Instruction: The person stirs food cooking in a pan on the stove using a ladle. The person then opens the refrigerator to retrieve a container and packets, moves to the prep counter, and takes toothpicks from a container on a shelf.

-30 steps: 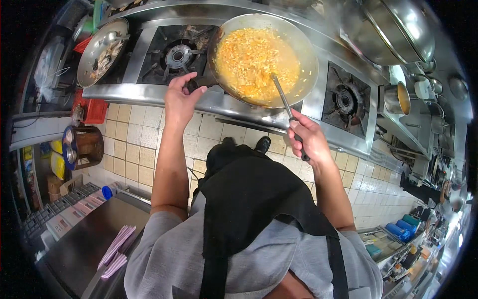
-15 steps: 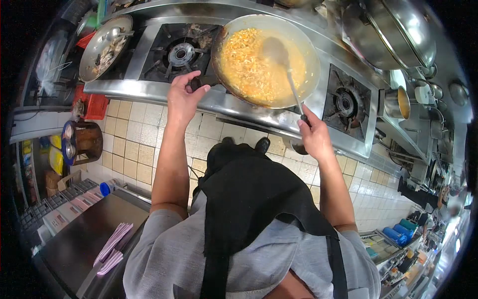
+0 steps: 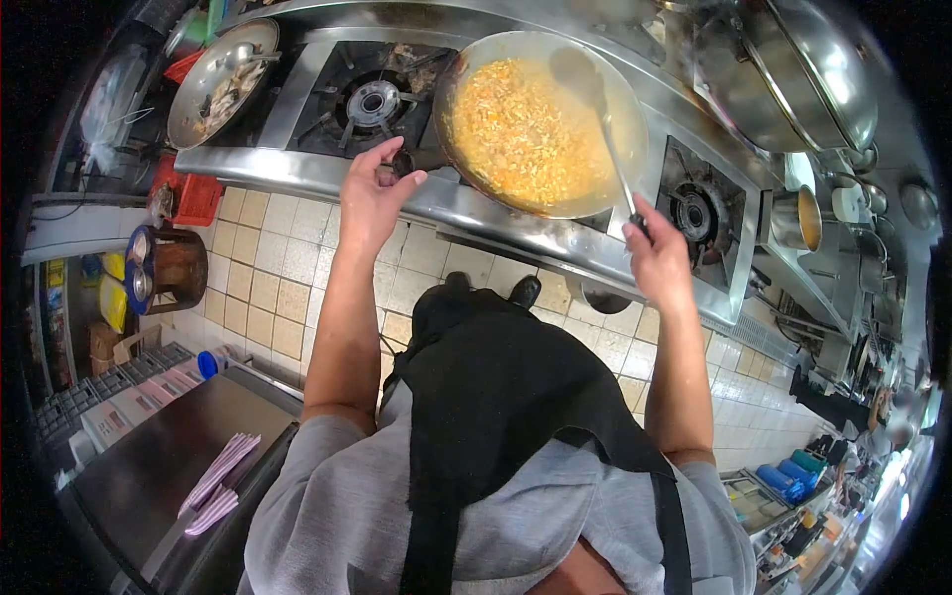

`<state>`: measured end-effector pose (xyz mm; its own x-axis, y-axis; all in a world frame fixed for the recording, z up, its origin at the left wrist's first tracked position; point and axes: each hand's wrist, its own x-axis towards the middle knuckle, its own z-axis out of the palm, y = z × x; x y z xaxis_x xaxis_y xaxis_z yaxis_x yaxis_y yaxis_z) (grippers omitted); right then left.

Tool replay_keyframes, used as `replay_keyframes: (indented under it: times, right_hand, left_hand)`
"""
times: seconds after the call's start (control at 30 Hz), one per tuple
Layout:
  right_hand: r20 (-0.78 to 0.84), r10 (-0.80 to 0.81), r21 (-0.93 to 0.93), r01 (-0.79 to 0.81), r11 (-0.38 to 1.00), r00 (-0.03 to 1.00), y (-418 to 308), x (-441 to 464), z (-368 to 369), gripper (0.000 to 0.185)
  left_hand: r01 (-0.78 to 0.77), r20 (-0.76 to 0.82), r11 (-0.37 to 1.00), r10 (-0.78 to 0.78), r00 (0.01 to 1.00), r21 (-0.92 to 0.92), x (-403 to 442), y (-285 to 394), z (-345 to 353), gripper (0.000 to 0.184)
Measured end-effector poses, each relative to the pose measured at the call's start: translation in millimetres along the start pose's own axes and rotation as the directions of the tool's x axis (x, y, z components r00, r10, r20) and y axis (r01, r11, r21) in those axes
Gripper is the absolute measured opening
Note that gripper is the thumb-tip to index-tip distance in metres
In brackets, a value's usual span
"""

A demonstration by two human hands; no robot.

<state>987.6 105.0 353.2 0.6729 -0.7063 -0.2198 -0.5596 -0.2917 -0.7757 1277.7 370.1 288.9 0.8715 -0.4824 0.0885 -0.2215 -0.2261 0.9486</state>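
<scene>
A large pan (image 3: 630, 139) full of yellow-orange chopped food (image 3: 521, 129) in liquid sits on the stove. My left hand (image 3: 377, 193) is closed round the dark pan handle (image 3: 403, 163) at the pan's left. Closed on the dark grip of a long metal ladle (image 3: 616, 159), my right hand (image 3: 658, 253) is near the stove's front edge. The ladle's round head lies at the far right side of the pan, over the pale liquid.
A burner (image 3: 373, 103) lies left of the pan, another (image 3: 692, 210) right. A second pan (image 3: 223, 84) with food stands far left. Large metal pots (image 3: 793, 79) are at upper right. Behind is a dark counter (image 3: 149, 446) with striped cloths (image 3: 220, 471). Another person (image 3: 838, 402) stands far right.
The ladle head came up out of the food near the pan's front and moved to its far right side. My right hand moved right and slightly forward with it. My left hand kept its hold.
</scene>
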Motion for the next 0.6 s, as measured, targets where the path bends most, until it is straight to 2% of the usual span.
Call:
replay_keyframes:
  times: [0.1, 0.17, 0.27, 0.3, 0.43, 0.53, 0.6]
  right_hand:
    - [-0.035, -0.007, -0.193, 0.000, 0.981, 0.999, -10, 39, -3, 0.047]
    - [-0.053, -0.128, -0.332, 0.103, 0.938, 0.990, -15, 63, 3, 0.047]
    - [0.014, -0.297, -0.391, 0.278, 0.877, 0.955, -13, 85, 29, 0.047]
    - [0.083, -0.227, -0.305, 0.241, 0.921, 0.970, -14, 84, 34, 0.052]
    - [0.200, -0.440, -0.481, 0.479, 0.734, 0.875, -4, 54, 29, 0.051]
    - [0.292, -0.261, -0.669, 0.391, 0.632, 0.920, -9, 25, -9, 0.052]
    - [0.254, -0.280, -0.690, 0.376, 0.618, 0.926, -13, 9, -37, 0.052]
  left_hand:
    - [0.046, 0.027, 0.998, -0.045, 0.999, -0.036, -5, 1, 0, 0.058]
    - [0.035, 0.012, 0.999, -0.034, 0.999, -0.039, -8, 0, 0, 0.057]
    - [0.021, -0.002, 0.999, -0.021, 1.000, -0.047, -10, 3, 0, 0.055]
    - [0.017, -0.003, 0.999, -0.017, 1.000, -0.051, -10, 4, 0, 0.055]
    - [-0.005, -0.007, 1.000, 0.005, 1.000, -0.008, -9, 6, -1, 0.054]
    - [-0.008, -0.006, 1.000, 0.008, 1.000, -0.002, -7, 4, 0, 0.052]
    - [-0.019, 0.005, 1.000, 0.019, 1.000, -0.012, -4, -2, 0, 0.051]
